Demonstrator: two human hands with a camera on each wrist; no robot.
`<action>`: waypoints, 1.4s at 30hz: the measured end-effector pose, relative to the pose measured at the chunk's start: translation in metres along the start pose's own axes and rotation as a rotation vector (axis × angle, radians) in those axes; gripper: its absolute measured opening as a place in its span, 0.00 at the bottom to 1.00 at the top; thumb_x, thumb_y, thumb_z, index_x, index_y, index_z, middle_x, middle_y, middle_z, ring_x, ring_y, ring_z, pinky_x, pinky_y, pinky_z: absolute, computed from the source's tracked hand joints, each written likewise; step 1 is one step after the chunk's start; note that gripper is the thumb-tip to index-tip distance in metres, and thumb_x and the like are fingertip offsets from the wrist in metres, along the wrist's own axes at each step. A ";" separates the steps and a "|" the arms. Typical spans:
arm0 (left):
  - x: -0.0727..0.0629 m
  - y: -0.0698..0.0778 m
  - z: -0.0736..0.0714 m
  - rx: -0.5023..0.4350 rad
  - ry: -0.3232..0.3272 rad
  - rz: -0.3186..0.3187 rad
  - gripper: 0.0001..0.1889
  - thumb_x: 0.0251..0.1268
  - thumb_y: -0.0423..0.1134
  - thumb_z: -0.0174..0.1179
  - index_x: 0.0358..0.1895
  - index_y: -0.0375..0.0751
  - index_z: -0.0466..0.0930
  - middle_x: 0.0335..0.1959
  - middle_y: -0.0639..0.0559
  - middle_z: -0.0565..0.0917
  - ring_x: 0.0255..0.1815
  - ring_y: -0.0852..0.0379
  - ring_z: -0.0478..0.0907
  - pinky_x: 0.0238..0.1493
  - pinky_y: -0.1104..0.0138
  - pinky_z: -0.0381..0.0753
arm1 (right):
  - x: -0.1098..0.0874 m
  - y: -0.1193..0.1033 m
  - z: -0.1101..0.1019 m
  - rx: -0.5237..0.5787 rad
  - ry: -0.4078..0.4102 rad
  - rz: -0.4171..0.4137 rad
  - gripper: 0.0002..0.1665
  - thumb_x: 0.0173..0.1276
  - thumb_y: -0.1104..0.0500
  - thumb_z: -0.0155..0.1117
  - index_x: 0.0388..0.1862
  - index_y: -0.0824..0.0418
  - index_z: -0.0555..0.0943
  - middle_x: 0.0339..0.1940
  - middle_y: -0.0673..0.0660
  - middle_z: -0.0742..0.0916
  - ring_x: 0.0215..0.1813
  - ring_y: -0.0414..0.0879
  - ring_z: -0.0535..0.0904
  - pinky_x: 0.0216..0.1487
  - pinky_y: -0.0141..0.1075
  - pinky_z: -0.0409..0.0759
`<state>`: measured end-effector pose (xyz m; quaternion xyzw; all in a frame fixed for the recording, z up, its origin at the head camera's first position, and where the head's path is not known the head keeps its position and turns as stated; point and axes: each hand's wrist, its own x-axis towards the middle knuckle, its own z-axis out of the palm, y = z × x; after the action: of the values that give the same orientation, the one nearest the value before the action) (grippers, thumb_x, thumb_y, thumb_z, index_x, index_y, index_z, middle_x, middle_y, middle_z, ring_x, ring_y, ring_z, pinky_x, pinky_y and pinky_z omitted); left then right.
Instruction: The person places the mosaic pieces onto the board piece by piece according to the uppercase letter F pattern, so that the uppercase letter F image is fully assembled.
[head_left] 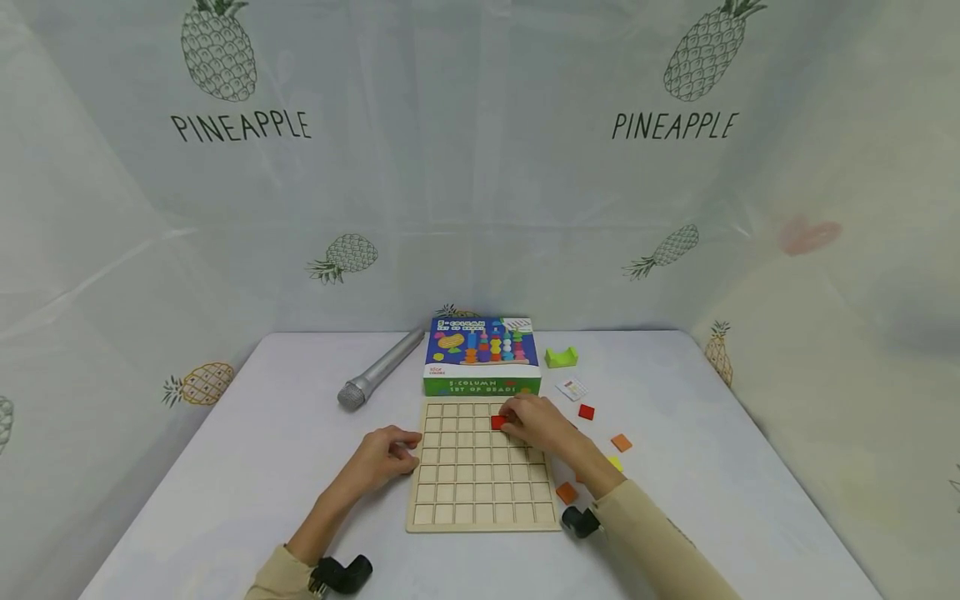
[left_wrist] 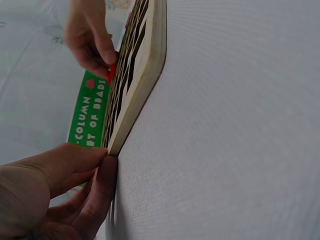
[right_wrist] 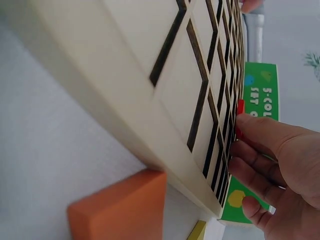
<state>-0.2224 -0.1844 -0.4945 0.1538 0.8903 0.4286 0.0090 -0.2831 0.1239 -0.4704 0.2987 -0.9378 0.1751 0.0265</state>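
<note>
A wooden grid board with rows of square cells lies on the table. My right hand reaches over its far right part and pinches a red square tile between thumb and fingers, close over the cells. In the right wrist view, the tile stands out at the thumb tip, mostly covered by the hand. At the board's left edge is my left hand, holding that edge with its thumb and forefinger. The left wrist view has these fingertips together at the board's rim.
Behind the board stands a bead-set box, with a silver microphone to its left. Right of it lie a green curved piece and a white card. Red, orange and yellow tiles are scattered beside the board.
</note>
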 end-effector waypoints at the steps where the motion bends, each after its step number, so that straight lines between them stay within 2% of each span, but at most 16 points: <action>1: 0.000 0.000 0.000 0.003 0.002 0.002 0.21 0.52 0.29 0.69 0.52 0.30 0.83 0.40 0.44 0.84 0.32 0.64 0.79 0.32 0.74 0.78 | 0.000 0.000 0.000 -0.004 -0.004 0.003 0.14 0.65 0.54 0.69 0.46 0.61 0.84 0.39 0.53 0.86 0.39 0.41 0.76 0.44 0.37 0.79; 8: -0.001 0.001 0.001 0.007 0.007 0.001 0.21 0.52 0.29 0.69 0.53 0.30 0.83 0.40 0.44 0.84 0.31 0.66 0.80 0.32 0.74 0.79 | 0.000 0.000 0.001 0.004 -0.007 0.011 0.14 0.65 0.54 0.69 0.46 0.61 0.84 0.39 0.53 0.86 0.39 0.41 0.76 0.45 0.37 0.80; 15: -0.002 0.002 0.002 -0.006 0.003 -0.005 0.21 0.52 0.28 0.69 0.53 0.29 0.82 0.41 0.43 0.84 0.32 0.62 0.81 0.32 0.74 0.79 | -0.001 0.002 0.004 -0.012 0.032 -0.049 0.13 0.63 0.57 0.70 0.44 0.63 0.84 0.36 0.54 0.85 0.37 0.42 0.75 0.41 0.37 0.79; 24: -0.004 0.001 0.004 -0.010 0.011 -0.026 0.21 0.53 0.29 0.69 0.53 0.31 0.82 0.41 0.45 0.84 0.32 0.64 0.80 0.32 0.74 0.79 | 0.001 0.002 0.004 0.015 -0.022 0.016 0.15 0.65 0.53 0.69 0.46 0.60 0.84 0.38 0.52 0.85 0.38 0.40 0.75 0.43 0.36 0.80; 31: -0.003 0.002 0.005 -0.009 0.012 -0.046 0.21 0.52 0.29 0.69 0.53 0.31 0.83 0.42 0.45 0.84 0.32 0.64 0.80 0.32 0.74 0.79 | -0.001 0.003 0.000 0.035 -0.016 0.016 0.15 0.65 0.54 0.69 0.46 0.61 0.85 0.37 0.51 0.85 0.37 0.40 0.75 0.41 0.35 0.78; 37: -0.003 0.001 0.004 -0.009 0.007 -0.036 0.21 0.53 0.30 0.69 0.53 0.31 0.82 0.42 0.44 0.84 0.32 0.64 0.80 0.32 0.74 0.79 | -0.008 0.010 -0.010 0.077 -0.006 0.094 0.14 0.65 0.57 0.69 0.48 0.60 0.85 0.37 0.50 0.85 0.38 0.39 0.76 0.42 0.35 0.78; 42: 0.000 -0.002 0.003 -0.007 0.008 -0.034 0.21 0.53 0.30 0.69 0.54 0.32 0.82 0.42 0.45 0.84 0.33 0.63 0.80 0.33 0.74 0.79 | -0.019 0.021 -0.021 0.087 0.010 0.122 0.15 0.64 0.58 0.70 0.48 0.62 0.85 0.36 0.51 0.85 0.38 0.40 0.78 0.40 0.35 0.78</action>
<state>-0.2222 -0.1830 -0.4979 0.1369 0.8914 0.4319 0.0134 -0.2810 0.1576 -0.4599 0.2409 -0.9456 0.2184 0.0072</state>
